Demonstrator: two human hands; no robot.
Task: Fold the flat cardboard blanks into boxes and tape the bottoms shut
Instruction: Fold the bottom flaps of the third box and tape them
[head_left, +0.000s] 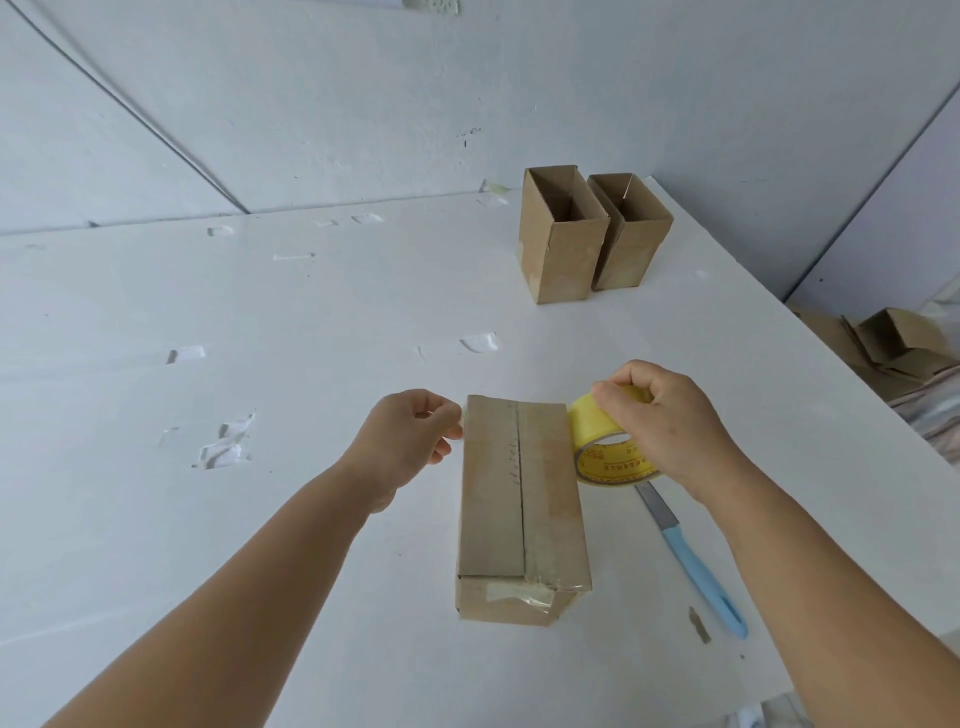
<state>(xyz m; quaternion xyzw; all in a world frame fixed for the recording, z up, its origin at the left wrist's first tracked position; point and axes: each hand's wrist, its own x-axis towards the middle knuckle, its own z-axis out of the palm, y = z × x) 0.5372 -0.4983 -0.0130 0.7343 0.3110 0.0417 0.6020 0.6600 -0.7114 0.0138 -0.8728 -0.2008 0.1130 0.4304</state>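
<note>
Cardboard box (519, 499) lies on its side mid-table, long face up with centre seam showing, near end already covered in clear tape that wraps over the edge. Left hand (410, 441) sits at the far left corner of the box, fingers curled and pinching what looks like the free tape end against the edge, probably to anchor it while the strip gets pulled. Right hand (660, 421) grips the yellow tape roll (602, 441) from above, roll touching the far right corner of the box, so tape likely runs across the far end between both hands; the strip itself is too clear to confirm. Box is directly between the two hands. Blue-handled knife (696, 566) rests on the table (260, 364) just right of the box, near for cutting. Two finished boxes (587, 239) stand upright, open tops up, side by side at the far edge, well apart from the work. More cardboard (893, 343) lies off the table at right
</note>
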